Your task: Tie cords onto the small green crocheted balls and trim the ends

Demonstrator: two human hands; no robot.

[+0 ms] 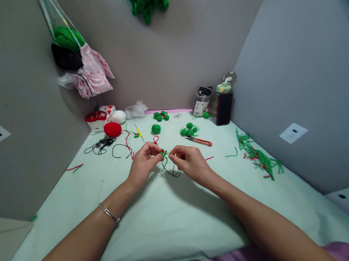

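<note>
Yarnwork (163, 153), green and red, sits at dial centre, apparently raised for a closer look. At nine, the left hand (146, 160) pinches it, thumb against fingers; at three, the right hand's (190, 160) fingertips meet just beside it, any strand between unclear. Beyond, at two, lies a craft knife (202, 141), presumably within easy reach; at twelve, a green ball (156, 128).

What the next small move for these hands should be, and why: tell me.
Probably bring the right hand onto the green yarn tail: it hangs below the fingertips of the left hand, which pinches the small red-and-green yarn piece, and the right fingertips are close beside it.
</note>
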